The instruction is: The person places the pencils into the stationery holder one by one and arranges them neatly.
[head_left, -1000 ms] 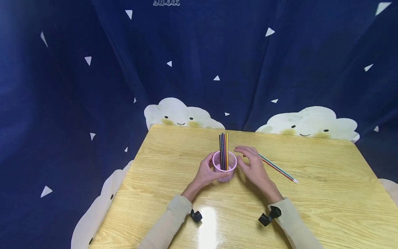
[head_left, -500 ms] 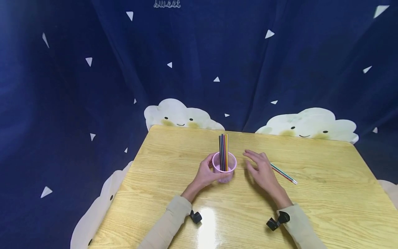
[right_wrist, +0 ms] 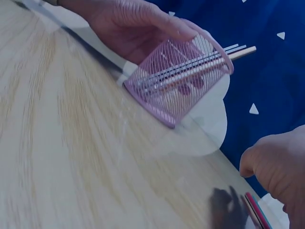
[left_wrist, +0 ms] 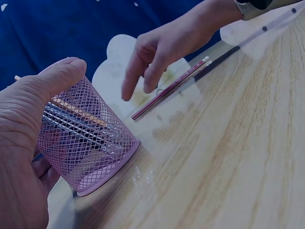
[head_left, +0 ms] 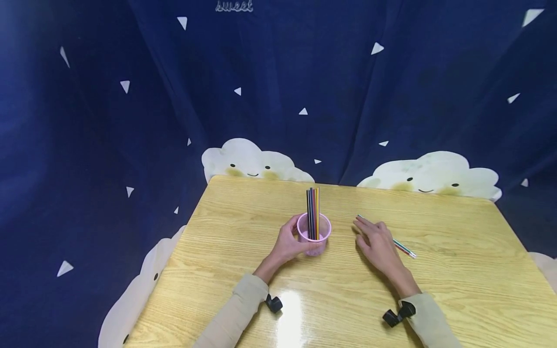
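Observation:
My left hand (head_left: 287, 241) grips a pink mesh pencil cup (head_left: 315, 250), thumb across its front and fingers round the far side. Several pencils (head_left: 313, 208), black, blue, reddish and yellow, stand upright in the cup and rise above its rim. To the right, my right hand (head_left: 380, 246) hovers with extended fingers over loose pencils (head_left: 405, 249), green and red, lying slantwise on the table. In the left wrist view a gap shows between that hand's fingertips and the pencils (left_wrist: 171, 88). Its palm partly covers them in the head view.
The wooden table (head_left: 243, 212) runs back to a dark blue curtain (head_left: 270, 63) with white triangles and smiling clouds. Black wrist cameras sit on both sleeves. A bright glare patch lies on the table between the forearms.
My right hand has moved right, from beside the cup to over the loose pencils. My left hand and the cup have stayed in place.

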